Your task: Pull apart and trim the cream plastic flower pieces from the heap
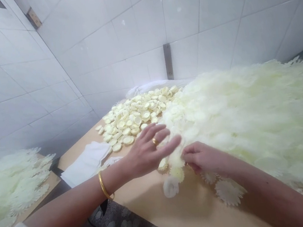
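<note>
My left hand (152, 149), with a gold ring and bangle, is held over the table with its fingers apart and nothing in them. Thumb and forefinger of my right hand (200, 155) are pressed together at the edge of a thin, pale, blurred petal piece (176, 159). Just below lie a white round piece (170, 186) and a yellowish one (177, 173). A scalloped flower-shaped piece (229, 191) rests on the table under my right wrist. Behind my left hand is a heap of small cream fluted discs (130, 122), some stacked together.
A big pile of thin pale-green petal sheets (254, 113) covers the right of the brown table (165, 206). White folded cloth or paper (86, 163) lies at the left edge. Another petal pile (15, 190) is at far left. A tiled wall (117, 39) stands behind.
</note>
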A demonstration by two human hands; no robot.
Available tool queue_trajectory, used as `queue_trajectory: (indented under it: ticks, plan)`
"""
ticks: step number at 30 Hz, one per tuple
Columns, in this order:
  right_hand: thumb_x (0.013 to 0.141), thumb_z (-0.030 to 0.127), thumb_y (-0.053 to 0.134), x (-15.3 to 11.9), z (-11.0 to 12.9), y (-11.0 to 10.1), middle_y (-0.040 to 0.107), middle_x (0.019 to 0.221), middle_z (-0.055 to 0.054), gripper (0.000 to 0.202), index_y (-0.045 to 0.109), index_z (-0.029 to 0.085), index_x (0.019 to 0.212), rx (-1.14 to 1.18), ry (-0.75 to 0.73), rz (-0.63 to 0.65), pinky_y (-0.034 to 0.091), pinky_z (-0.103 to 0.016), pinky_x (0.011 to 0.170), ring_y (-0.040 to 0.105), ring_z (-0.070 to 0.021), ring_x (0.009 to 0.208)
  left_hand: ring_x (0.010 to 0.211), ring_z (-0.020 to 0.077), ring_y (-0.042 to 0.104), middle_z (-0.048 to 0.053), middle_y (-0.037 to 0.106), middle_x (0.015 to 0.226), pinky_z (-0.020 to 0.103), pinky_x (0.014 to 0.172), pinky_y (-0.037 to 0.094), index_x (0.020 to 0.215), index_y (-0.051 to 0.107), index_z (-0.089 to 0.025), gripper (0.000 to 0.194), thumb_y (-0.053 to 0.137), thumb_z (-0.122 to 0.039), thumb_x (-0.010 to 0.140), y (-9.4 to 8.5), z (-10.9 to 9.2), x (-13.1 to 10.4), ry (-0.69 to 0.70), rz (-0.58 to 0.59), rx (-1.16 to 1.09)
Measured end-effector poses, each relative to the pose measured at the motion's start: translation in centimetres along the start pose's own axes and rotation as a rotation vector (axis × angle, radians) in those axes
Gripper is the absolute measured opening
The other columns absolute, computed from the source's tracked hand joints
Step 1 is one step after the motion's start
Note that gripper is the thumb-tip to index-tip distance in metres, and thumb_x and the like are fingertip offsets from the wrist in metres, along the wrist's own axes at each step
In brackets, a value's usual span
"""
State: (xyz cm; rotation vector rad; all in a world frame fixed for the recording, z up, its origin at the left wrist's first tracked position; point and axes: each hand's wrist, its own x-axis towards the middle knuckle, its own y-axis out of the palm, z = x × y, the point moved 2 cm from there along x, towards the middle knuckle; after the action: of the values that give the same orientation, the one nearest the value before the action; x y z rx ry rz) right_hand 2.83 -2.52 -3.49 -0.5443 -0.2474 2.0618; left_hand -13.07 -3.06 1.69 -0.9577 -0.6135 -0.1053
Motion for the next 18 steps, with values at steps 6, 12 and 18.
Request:
queue_trajectory:
  ticks: [6, 12, 18]
  plan:
    - [0.075, 0.017, 0.043, -0.3, 0.3, -1.0, 0.039, 0.043, 0.004, 0.028, 0.036, 0.017, 0.047, 0.011, 0.009, 0.000, 0.033, -0.021, 0.047, 0.040, -0.0071, 0.042, 0.088, 0.0192, 0.052, 0.007, 0.055, 0.097, 0.036, 0.074, 0.046, 0.123, 0.032, -0.022, 0.060, 0.062, -0.021, 0.070, -0.9, 0.6, -5.3, -0.582, -0.205, -0.171]
    - [0.071, 0.019, 0.044, -0.6, 0.2, -0.8, 0.038, 0.043, 0.004, 0.026, 0.038, 0.017, 0.046, -0.043, 0.021, 0.095, 0.034, -0.022, 0.049, 0.039, -0.0077, 0.042, 0.086, 0.0167, 0.054, 0.004, 0.055, 0.091, 0.033, 0.073, 0.046, 0.120, 0.031, -0.022, 0.056, 0.060, -0.029, 0.072, 0.8, 0.7, -10.5, -1.134, -0.241, -0.514]
    - [0.070, 0.019, 0.044, -0.8, -0.1, -0.4, 0.041, 0.043, 0.002, 0.021, 0.041, 0.017, 0.049, -0.267, 0.032, 0.158, 0.031, -0.023, 0.045, 0.039, -0.0092, 0.042, 0.078, 0.0162, 0.056, 0.006, 0.051, 0.095, 0.032, 0.064, 0.048, 0.122, 0.028, -0.021, 0.060, 0.058, -0.039, 0.072, 3.8, 2.1, -11.0, -1.358, -0.158, -0.694]
